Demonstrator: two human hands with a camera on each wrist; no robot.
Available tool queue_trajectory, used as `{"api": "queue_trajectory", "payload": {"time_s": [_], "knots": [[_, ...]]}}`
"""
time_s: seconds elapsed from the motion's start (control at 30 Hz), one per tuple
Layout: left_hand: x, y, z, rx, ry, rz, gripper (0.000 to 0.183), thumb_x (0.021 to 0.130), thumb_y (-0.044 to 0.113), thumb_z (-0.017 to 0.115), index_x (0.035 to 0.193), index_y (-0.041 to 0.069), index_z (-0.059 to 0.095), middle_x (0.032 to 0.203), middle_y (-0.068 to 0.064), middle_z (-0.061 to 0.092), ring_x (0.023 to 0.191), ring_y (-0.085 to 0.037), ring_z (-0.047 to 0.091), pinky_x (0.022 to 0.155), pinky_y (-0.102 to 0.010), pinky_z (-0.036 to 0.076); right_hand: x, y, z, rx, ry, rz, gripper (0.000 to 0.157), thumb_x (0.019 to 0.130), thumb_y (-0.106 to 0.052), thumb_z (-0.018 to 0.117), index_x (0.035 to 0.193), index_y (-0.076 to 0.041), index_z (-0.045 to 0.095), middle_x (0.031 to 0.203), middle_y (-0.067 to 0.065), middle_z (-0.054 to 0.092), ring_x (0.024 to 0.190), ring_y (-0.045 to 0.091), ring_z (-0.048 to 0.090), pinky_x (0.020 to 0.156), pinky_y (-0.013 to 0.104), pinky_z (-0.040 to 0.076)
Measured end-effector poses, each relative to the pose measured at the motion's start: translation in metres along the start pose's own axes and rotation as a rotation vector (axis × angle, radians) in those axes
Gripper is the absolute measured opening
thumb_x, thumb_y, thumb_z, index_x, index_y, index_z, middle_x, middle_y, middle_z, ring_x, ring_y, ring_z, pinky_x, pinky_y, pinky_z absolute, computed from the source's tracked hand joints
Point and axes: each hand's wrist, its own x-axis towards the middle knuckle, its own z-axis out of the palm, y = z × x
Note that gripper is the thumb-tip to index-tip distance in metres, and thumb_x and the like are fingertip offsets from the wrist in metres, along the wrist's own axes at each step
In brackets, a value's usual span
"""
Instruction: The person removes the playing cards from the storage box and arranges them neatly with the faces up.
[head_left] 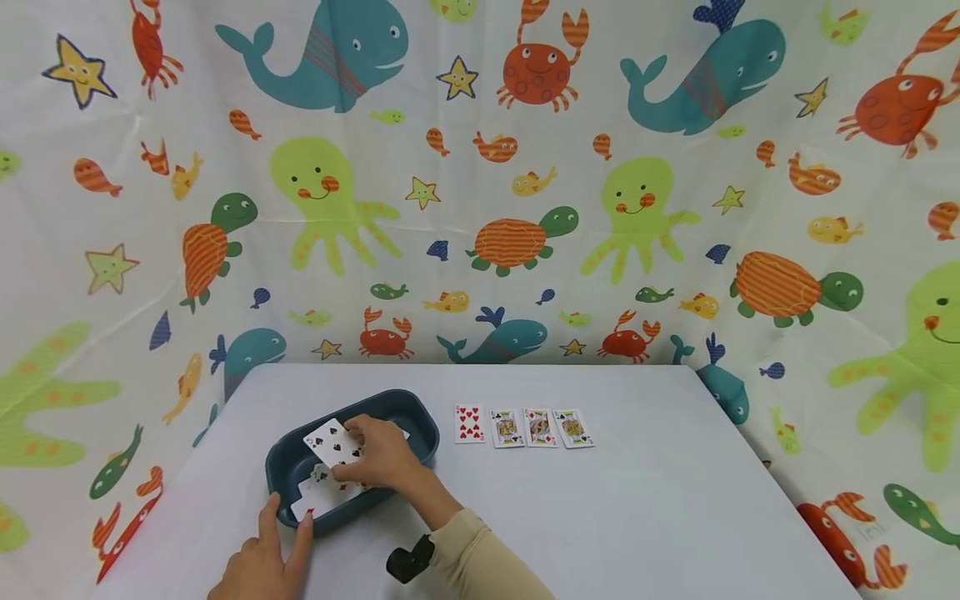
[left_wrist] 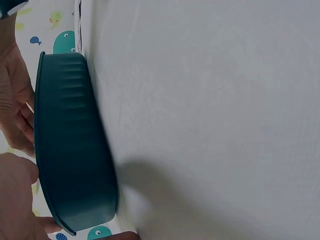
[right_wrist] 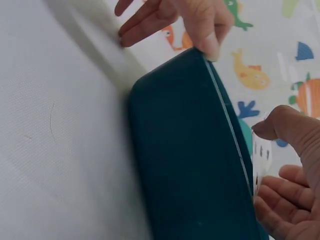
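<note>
My right hand (head_left: 386,454) pinches a playing card (head_left: 330,442) with black spades, tilted over a dark teal plastic basin (head_left: 393,403). Thumb and fingers hold that card by its edges, seen edge-on beside the rim in the right wrist view. Loose white cards (head_left: 318,497) lie face up in the basin, partly hidden under my right hand. At the basin's near left end, my left hand (head_left: 258,562) touches the rim with its extended index finger and thumb. Its other fingers stretch out past the basin's end in the right wrist view.
Right of the basin, a ten of hearts (head_left: 469,424) and three face cards (head_left: 540,427) lie face up in a row. A white cloth covers the table (head_left: 637,500). Behind it hangs a curtain (head_left: 480,192) printed with sea animals.
</note>
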Motion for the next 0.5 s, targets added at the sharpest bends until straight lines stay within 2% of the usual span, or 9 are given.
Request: {"api": "queue_trajectory", "payload": {"time_s": [0.13,0.37,0.5], "knots": [[-0.002,0.001,0.0,-0.001,0.004,0.006,0.096,0.098,0.075,0.034,0.145,-0.008,0.023,0.087,-0.03,0.061,0.076,-0.041,0.063,0.07,-0.059,0.056,-0.009,0.003,-0.007,0.088,0.03,0.008,0.061,0.078,-0.03,0.089,0.131,-0.014,0.065,0.118,-0.009,0.072,0.102,0.001,0.064,0.084,0.016,0.049],[-0.003,0.0,0.001,0.0,0.019,0.011,0.097,0.097,0.076,0.027,0.144,-0.009,0.023,0.09,-0.035,0.061,0.077,-0.045,0.064,0.07,-0.06,0.055,-0.025,0.009,-0.022,0.254,0.094,0.0,0.058,0.08,-0.027,0.089,0.131,-0.012,0.065,0.12,-0.002,0.072,0.102,0.005,0.066,0.085,0.018,0.052],[-0.002,0.001,0.002,0.008,0.025,0.009,0.096,0.098,0.075,0.03,0.144,-0.009,0.024,0.086,-0.032,0.06,0.074,-0.042,0.063,0.07,-0.06,0.056,-0.034,0.015,-0.03,0.358,0.12,-0.017,0.059,0.082,-0.026,0.087,0.133,-0.009,0.063,0.124,0.003,0.07,0.104,0.007,0.066,0.088,0.021,0.054]]}}
